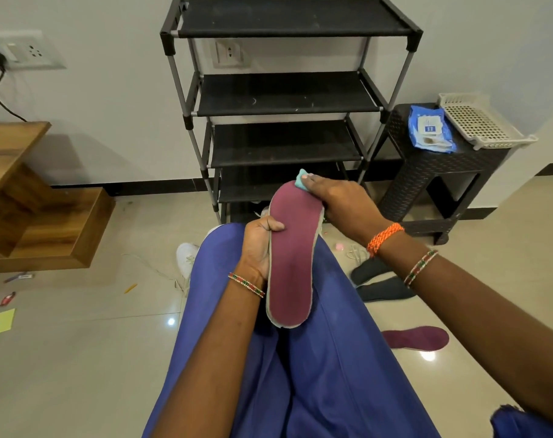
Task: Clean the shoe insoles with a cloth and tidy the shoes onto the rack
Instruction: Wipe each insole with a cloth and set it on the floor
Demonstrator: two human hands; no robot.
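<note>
A maroon insole [290, 263] with a pale edge stands lengthwise over my lap. My left hand [260, 245] grips its left edge near the middle, thumb on the top face. My right hand [338, 197] holds a small teal cloth [300, 180] and presses it against the insole's far tip. A second maroon insole [416, 338] lies on the floor to my right. Two dark insoles [382, 284] lie on the floor beyond it. A white shoe [186, 257] shows left of my knee, partly hidden. The black shoe rack [284, 93] stands ahead with bare shelves.
A dark wicker stool [439, 175] right of the rack carries a blue wipes pack [430, 129] and a white perforated tray [480, 121]. A wooden unit [32, 216] stands at the left. Small scraps and a yellow paper [0, 322] litter the tiled floor.
</note>
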